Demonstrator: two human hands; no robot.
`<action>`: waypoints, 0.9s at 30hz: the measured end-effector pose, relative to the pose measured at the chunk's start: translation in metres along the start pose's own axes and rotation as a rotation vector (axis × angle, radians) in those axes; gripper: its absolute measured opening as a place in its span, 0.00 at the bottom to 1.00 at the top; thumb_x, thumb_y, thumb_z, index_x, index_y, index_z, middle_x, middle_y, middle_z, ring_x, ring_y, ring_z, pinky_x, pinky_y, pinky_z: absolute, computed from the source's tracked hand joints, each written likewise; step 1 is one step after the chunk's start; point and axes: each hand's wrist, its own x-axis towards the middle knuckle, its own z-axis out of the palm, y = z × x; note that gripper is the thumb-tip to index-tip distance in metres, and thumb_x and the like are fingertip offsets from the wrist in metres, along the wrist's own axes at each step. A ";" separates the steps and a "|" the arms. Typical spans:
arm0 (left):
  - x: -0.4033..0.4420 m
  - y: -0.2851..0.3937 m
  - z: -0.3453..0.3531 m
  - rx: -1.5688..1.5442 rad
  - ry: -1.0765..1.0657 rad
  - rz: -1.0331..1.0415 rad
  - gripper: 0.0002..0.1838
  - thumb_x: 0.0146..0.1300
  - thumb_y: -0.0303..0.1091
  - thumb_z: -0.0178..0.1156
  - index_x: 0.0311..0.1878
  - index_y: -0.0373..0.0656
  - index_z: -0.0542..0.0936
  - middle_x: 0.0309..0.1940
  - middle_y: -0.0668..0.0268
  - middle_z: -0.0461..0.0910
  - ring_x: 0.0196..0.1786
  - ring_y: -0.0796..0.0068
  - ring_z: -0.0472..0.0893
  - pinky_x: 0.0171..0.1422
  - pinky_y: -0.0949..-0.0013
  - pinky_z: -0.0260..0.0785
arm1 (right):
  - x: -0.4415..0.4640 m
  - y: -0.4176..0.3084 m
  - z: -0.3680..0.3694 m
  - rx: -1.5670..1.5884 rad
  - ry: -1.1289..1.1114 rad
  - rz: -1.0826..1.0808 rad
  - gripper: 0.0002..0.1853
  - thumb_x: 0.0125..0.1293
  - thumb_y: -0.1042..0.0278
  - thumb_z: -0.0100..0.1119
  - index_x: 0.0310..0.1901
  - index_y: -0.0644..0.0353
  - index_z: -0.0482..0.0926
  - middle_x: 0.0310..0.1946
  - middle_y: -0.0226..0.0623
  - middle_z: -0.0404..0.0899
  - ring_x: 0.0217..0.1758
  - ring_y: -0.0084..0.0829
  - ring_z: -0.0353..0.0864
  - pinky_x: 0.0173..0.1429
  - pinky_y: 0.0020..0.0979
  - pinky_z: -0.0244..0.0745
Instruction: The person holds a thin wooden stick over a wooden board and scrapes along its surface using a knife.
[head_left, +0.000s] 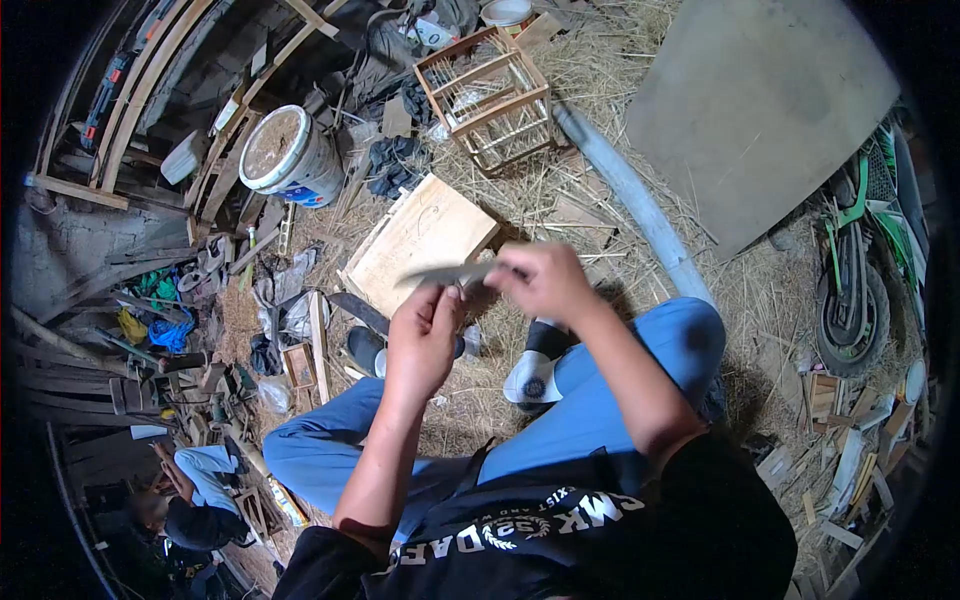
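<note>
A dark curved knife blade (445,274) lies across the space between my two hands, its tip pointing left. My right hand (545,283) is closed around the knife's handle end, slightly blurred. Below the blade, my left hand (425,335) is closed, thumb and fingers pinched together at something small that I cannot make out. Beyond both hands, a pale wooden board (425,235) rests on the straw-covered ground.
A wooden cage (490,95) stands ahead, with a white bucket (310,165) to its left. A grey pipe (630,190) and large flat sheet (760,110) lie right. A green motorbike (852,250) is far right. Another person (200,500) sits lower left.
</note>
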 end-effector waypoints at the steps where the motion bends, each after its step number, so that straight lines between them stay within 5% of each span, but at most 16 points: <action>1: 0.003 -0.005 -0.005 -0.088 -0.033 0.008 0.10 0.83 0.34 0.54 0.44 0.38 0.79 0.29 0.76 0.72 0.33 0.88 0.68 0.37 0.78 0.59 | 0.000 0.019 0.003 0.091 0.084 0.175 0.18 0.72 0.46 0.66 0.36 0.53 0.87 0.25 0.44 0.84 0.27 0.47 0.85 0.32 0.44 0.76; 2: 0.005 -0.014 -0.007 -0.152 -0.023 0.011 0.10 0.83 0.32 0.53 0.42 0.38 0.78 0.26 0.78 0.68 0.29 0.88 0.63 0.33 0.77 0.56 | 0.002 0.035 -0.001 0.178 0.169 0.346 0.19 0.72 0.45 0.65 0.37 0.53 0.88 0.26 0.45 0.85 0.28 0.48 0.86 0.33 0.43 0.77; 3: 0.003 -0.014 -0.010 -0.137 -0.008 -0.003 0.10 0.83 0.32 0.53 0.42 0.38 0.78 0.26 0.78 0.68 0.29 0.88 0.63 0.33 0.77 0.55 | 0.007 0.041 -0.019 -0.057 0.072 0.485 0.19 0.74 0.45 0.63 0.39 0.54 0.89 0.29 0.45 0.87 0.30 0.43 0.87 0.34 0.40 0.78; 4: 0.000 -0.014 -0.011 -0.125 0.006 -0.018 0.10 0.83 0.32 0.52 0.42 0.39 0.78 0.25 0.78 0.67 0.29 0.88 0.63 0.33 0.76 0.55 | 0.004 0.055 -0.011 -0.001 0.209 0.377 0.21 0.79 0.49 0.59 0.36 0.59 0.85 0.21 0.32 0.77 0.23 0.23 0.71 0.30 0.35 0.67; 7: 0.001 -0.023 -0.014 -0.170 -0.030 -0.083 0.10 0.83 0.32 0.52 0.43 0.39 0.78 0.25 0.77 0.68 0.29 0.88 0.63 0.32 0.76 0.54 | 0.004 0.057 0.015 0.397 0.262 0.382 0.24 0.82 0.48 0.55 0.31 0.59 0.80 0.19 0.21 0.69 0.22 0.19 0.63 0.27 0.31 0.61; 9: 0.001 -0.023 -0.010 -0.175 -0.048 -0.081 0.10 0.83 0.32 0.52 0.43 0.39 0.78 0.25 0.77 0.68 0.29 0.88 0.63 0.32 0.76 0.55 | 0.003 0.030 0.024 0.681 0.111 0.622 0.24 0.83 0.46 0.51 0.32 0.55 0.77 0.19 0.13 0.61 0.20 0.14 0.55 0.24 0.26 0.51; 13: -0.002 -0.025 -0.003 -0.194 -0.127 -0.103 0.10 0.83 0.31 0.52 0.43 0.39 0.78 0.26 0.77 0.69 0.29 0.87 0.64 0.33 0.76 0.55 | 0.004 0.000 0.015 0.960 0.025 0.722 0.19 0.83 0.48 0.53 0.41 0.55 0.78 0.20 0.11 0.58 0.17 0.07 0.52 0.21 0.19 0.43; 27: -0.002 -0.027 0.009 -0.181 -0.229 -0.144 0.09 0.83 0.34 0.52 0.45 0.41 0.77 0.26 0.75 0.73 0.26 0.87 0.68 0.30 0.76 0.60 | 0.002 0.001 0.011 0.999 0.057 0.656 0.08 0.76 0.60 0.66 0.44 0.52 0.79 0.21 0.11 0.64 0.17 0.07 0.55 0.20 0.20 0.45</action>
